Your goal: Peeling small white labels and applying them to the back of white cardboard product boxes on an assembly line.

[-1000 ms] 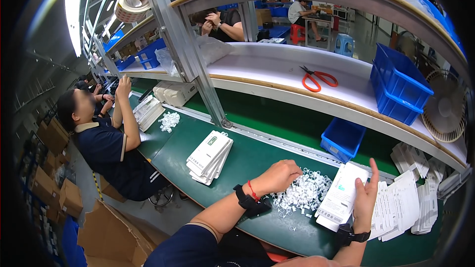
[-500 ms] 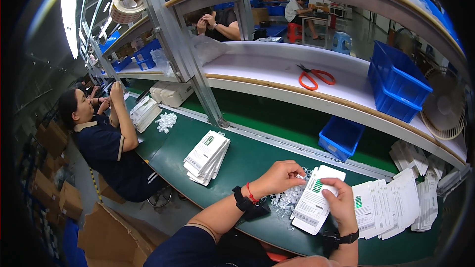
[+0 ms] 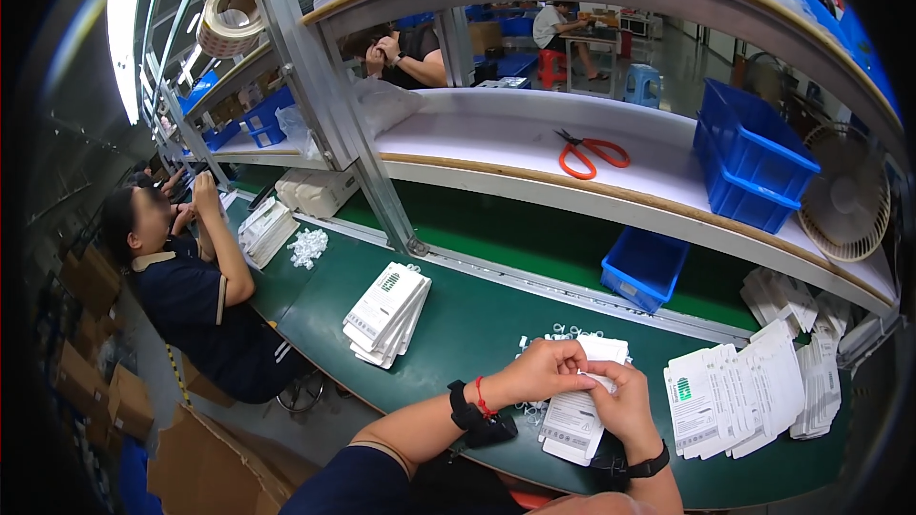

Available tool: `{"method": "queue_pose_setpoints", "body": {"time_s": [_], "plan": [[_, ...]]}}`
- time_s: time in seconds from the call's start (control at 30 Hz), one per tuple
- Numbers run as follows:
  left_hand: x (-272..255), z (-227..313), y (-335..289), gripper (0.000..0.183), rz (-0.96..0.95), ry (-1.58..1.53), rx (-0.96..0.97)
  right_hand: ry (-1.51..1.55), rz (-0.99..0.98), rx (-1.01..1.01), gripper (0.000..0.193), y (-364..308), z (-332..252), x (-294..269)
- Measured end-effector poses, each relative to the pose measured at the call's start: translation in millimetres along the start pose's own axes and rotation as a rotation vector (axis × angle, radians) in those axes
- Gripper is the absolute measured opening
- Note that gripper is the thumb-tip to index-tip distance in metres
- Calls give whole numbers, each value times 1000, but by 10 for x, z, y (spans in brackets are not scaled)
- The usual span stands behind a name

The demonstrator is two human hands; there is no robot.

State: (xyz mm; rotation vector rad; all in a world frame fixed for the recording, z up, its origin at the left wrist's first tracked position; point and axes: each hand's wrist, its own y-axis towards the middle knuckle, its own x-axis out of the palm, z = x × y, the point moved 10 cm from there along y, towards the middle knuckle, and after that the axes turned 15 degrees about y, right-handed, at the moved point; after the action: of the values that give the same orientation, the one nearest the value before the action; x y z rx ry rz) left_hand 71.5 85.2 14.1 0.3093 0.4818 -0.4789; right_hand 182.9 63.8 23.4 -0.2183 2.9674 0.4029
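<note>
Hands: left hand point(image 3: 542, 370) and right hand point(image 3: 625, 405) meet at the fingertips, thumbs bent in; how tightly either closes, and on what, I cannot tell.
White package point(image 3: 572, 422): directly below the fingers, partly covered by them, tilted slightly; whether gripped is hidden.
Small white clips point(image 3: 571, 332): heaped on the green table point(image 3: 477, 324), just beyond and beside that package.
Fanned packages point(image 3: 730, 405): overlapping, right of the right hand, apart from it.
Stacked packages point(image 3: 386, 315): an uneven pile, farther left.
Blue bin point(image 3: 630, 291): beneath the shelf point(image 3: 458, 133).
Orange-handled cutters point(image 3: 576, 144): on the shelf, left of nested blue bins point(image 3: 763, 167).
Co-worker point(image 3: 196, 286): seated left, hands raised.
</note>
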Motion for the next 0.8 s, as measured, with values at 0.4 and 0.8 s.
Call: {"method": "queue_pose_setpoints", "body": {"time_s": [0.4,0.8], "plan": [[-52,-55,6,16,64,-96,-35,-10,15,-48,17,-2,-57,1],[-75,-57,22,17,95,-222,-18,-8,86,-26,14,-7,-66,-110]]}}
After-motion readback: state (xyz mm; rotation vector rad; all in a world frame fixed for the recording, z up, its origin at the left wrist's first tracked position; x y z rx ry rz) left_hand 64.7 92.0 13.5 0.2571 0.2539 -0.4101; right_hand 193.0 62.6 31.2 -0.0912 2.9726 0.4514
